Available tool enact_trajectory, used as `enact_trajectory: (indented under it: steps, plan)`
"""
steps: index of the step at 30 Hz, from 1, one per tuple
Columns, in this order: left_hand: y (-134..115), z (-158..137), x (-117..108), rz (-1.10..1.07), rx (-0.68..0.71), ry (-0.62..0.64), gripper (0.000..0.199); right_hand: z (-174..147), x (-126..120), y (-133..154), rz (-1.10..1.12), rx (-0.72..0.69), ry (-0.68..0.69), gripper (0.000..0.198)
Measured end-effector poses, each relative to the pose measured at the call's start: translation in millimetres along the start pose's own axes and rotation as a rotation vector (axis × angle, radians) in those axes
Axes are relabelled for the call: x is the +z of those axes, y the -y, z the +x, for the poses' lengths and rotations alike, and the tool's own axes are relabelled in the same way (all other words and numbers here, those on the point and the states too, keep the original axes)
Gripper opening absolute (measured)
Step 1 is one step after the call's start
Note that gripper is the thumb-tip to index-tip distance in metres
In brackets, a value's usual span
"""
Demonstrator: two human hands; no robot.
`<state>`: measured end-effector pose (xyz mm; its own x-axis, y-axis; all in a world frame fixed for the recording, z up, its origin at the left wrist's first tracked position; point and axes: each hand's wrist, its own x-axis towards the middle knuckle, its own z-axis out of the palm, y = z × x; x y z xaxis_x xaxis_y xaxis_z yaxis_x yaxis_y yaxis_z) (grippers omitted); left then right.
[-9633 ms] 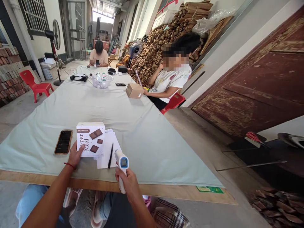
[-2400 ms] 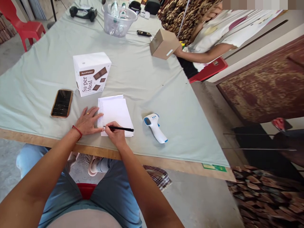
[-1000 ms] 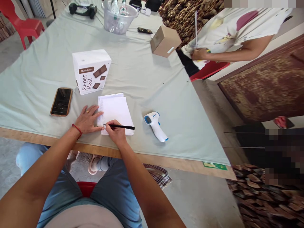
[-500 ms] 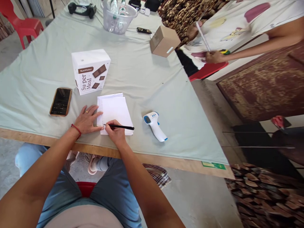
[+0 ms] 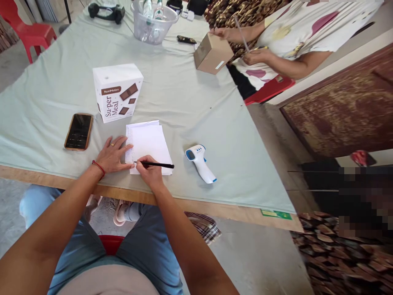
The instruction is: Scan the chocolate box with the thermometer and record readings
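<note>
Over the near part of the paper (image 5: pixel 150 141), the right hand (image 5: pixel 150 174) is gripping a black pen (image 5: pixel 159 165), while the left hand (image 5: pixel 113 156) is resting spread fingertips on the paper's left margin. A thermometer (image 5: pixel 201 164) is lying right of the paper, a phone (image 5: pixel 78 132) left, and a white box (image 5: pixel 118 94) is standing beyond the paper.

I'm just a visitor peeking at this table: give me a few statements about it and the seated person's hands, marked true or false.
1. The right hand holds a black pen. True.
2. The left hand grips the thermometer. False: its fingers touch the paper; the thermometer lies to the right.
3. The white box lies flat, print down. False: it stands upright, print showing.
4. The clear basin has bottles in it. True.
</note>
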<state>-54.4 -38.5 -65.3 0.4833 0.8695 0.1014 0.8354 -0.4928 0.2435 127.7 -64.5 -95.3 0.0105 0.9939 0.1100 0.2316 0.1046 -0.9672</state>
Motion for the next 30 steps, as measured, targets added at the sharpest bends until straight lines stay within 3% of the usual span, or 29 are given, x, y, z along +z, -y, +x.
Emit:
enact_trajectory:
  steps: [7,15,18,22,27,30]
  plan:
    - [0.4,0.1,-0.1,-0.011,0.004,-0.008,0.072,-0.4,0.9,5.6,0.045,0.020,-0.078,0.011]
    - [1.2,-0.1,0.7,-0.021,0.006,-0.006,0.071,1.2,2.0,-3.6,0.012,-0.011,-0.050,0.009]
    - [1.8,0.3,1.3,-0.028,0.005,-0.006,0.071,0.1,3.1,-4.9,-0.020,-0.040,-0.055,0.009]
    - [1.7,0.1,0.3,-0.017,-0.005,-0.014,0.072,-2.2,-2.0,-1.0,-0.081,-0.154,-0.164,0.010]
    - [3.3,0.3,-1.1,-0.019,-0.015,-0.003,0.070,17.2,-30.8,0.2,-0.449,-0.376,-0.137,0.027]
    - [6.1,2.0,0.9,-0.046,-0.013,-0.020,0.069,40.6,-52.9,-0.1,-0.817,-0.353,-0.016,0.041]
